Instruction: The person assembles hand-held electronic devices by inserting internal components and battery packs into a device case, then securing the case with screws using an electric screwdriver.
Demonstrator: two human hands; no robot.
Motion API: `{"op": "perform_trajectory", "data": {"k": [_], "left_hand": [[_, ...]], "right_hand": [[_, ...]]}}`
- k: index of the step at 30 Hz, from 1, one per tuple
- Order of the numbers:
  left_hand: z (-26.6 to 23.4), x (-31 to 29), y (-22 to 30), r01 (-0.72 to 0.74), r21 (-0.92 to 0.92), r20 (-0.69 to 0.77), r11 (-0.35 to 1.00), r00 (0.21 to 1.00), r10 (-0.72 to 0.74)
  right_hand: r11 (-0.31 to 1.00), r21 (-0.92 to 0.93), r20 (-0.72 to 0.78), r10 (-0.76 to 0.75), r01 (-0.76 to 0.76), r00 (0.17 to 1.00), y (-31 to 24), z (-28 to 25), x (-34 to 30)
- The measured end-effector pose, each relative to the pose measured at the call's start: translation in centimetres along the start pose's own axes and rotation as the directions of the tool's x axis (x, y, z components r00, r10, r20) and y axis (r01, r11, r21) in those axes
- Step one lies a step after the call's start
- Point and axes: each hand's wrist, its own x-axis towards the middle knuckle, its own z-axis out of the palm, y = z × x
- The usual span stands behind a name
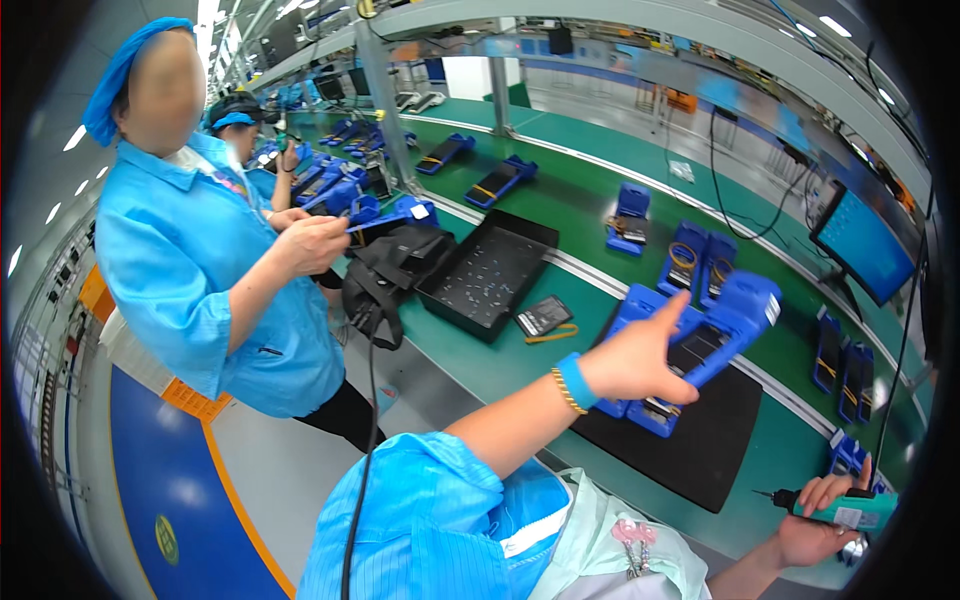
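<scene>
My left hand, with a blue wristband and a gold-coloured bracelet, reaches over blue plastic housings. Its thumb and index finger are spread apart; the other fingers are hidden. The nearest blue housing, with a dark inside, lies behind the gap between them. A second blue housing shows beside it, partly covered by the hand. Underneath is a black mat. Low at the right, my right hand is closed around a green electric screwdriver, its thin bit pointing left. Something shiny and metallic shows by that hand.
Left of the mat stand a black tray of small parts and a black battery-like block with a yellow strip. More blue housings line the green belt. A monitor stands right. A co-worker handles a blue part beside a black bag.
</scene>
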Motion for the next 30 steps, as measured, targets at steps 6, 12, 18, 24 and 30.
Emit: {"op": "perform_trajectory", "data": {"k": [6,12,18,24,30], "left_hand": [[-10.1,-7.5,-2.9,-0.090,-0.040,-0.430,0.995,0.901,0.064],[-16.2,-11.4,-6.3,-0.250,0.144,-0.291,0.958,0.914,0.282],[-23.3,-11.7,-9.3,0.027,-0.942,0.092,-0.334,0.980,-0.178],[-25.5,-12.9,-13.4,-0.538,-0.402,-0.783,0.741,0.621,0.026],[-20.0,-13.1,-11.1,-0.731,-0.458,-0.823,0.506,0.564,0.070]], "right_hand": [[0.999,0.015,0.017,0.031,-0.031,0.999,2.3,1.2,0.6],[0.996,0.086,-0.003,0.038,-0.037,0.999,3.0,2.0,-0.4],[0.998,0.018,0.102,0.056,-0.058,0.993,4.9,8.0,1.6],[0.991,-0.129,0.014,0.024,-0.022,1.000,4.1,7.6,0.4],[0.992,-0.099,-0.008,0.082,-0.082,0.997,4.2,7.2,0.0]]}}
